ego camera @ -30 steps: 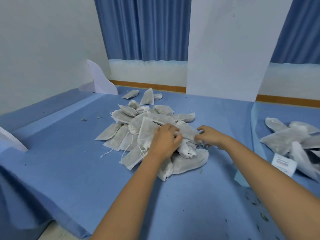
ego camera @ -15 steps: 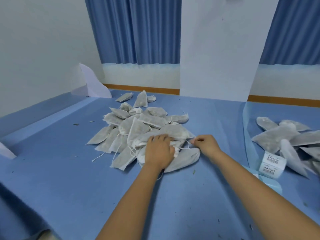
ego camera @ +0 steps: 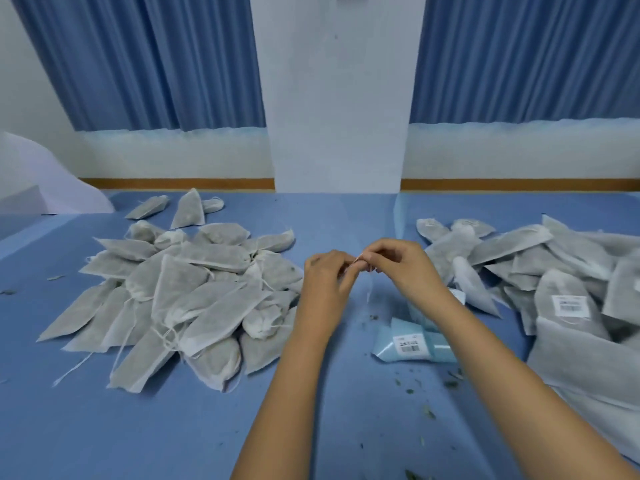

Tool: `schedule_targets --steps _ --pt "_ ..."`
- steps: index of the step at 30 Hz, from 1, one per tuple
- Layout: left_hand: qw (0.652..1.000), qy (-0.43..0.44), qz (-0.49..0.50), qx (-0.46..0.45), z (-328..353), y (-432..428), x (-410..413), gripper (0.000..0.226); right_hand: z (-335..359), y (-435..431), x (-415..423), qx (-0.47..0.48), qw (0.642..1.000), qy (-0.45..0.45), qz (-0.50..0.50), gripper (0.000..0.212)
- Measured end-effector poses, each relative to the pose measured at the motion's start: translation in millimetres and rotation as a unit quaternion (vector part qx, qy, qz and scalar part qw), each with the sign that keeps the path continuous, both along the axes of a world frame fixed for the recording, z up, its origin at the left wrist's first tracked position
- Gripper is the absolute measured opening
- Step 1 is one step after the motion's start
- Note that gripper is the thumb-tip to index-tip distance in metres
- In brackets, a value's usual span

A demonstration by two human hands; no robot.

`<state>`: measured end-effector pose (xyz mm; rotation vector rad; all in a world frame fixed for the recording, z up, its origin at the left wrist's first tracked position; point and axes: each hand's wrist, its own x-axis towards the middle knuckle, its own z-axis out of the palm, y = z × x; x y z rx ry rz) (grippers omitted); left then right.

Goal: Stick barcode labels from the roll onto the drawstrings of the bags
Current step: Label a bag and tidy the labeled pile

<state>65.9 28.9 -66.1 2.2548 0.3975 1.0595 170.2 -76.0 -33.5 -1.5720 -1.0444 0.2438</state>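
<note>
My left hand (ego camera: 325,282) and my right hand (ego camera: 403,268) meet fingertip to fingertip above the blue table (ego camera: 346,427). Both pinch a thin white drawstring (ego camera: 369,294), which hangs down below the fingers. I cannot see the bag it belongs to. A heap of grey mesh bags with loose white strings (ego camera: 194,289) lies to the left of my hands. The label roll (ego camera: 410,344), a pale blue backing strip with a barcode label on it, lies just under my right forearm. A second heap of bags (ego camera: 519,258) lies to the right, and one bag there carries a barcode label (ego camera: 569,305).
Bits of dried leaf (ego camera: 429,414) are scattered on the cloth near the roll. A white pillar (ego camera: 337,133) and blue curtains (ego camera: 156,64) stand behind the table. A white sheet (ego camera: 52,181) leans at the far left corner.
Both hands have left the left heap and come together at the centre, lifted, pinching the string. The view has swung right, showing more of the right heap and the roll.
</note>
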Motion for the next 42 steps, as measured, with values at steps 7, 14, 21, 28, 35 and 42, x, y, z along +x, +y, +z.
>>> schedule_targets --steps 7,14,21,28,35,42 --pt "0.994 -0.010 -0.057 0.096 -10.8 -18.2 1.1 0.013 -21.6 -64.7 9.7 -0.032 0.953 -0.271 -0.133 0.006" --pt "0.990 -0.059 -0.131 0.003 3.5 -39.1 -24.5 0.016 -19.9 -105.3 9.6 0.033 0.933 -0.252 -0.255 0.007" --pt "0.898 -0.120 -0.255 -0.337 4.8 -64.9 -30.5 0.013 -43.7 -100.3 -25.7 -0.027 0.971 -0.175 -0.162 0.010" --pt "0.980 -0.003 -0.166 -0.111 5.8 -64.2 -33.8 0.017 -30.6 -104.7 -32.1 0.074 0.934 -0.343 -0.068 0.015" --pt "0.927 0.053 -0.274 -0.251 14.9 -83.5 -34.8 0.015 -22.1 -112.7 -27.7 0.137 0.943 -0.247 -0.179 0.007" --pt "0.938 -0.071 -0.150 -0.304 15.7 -92.5 -28.3 0.006 -26.1 -105.0 -36.3 0.071 0.986 -0.091 -0.117 0.009"
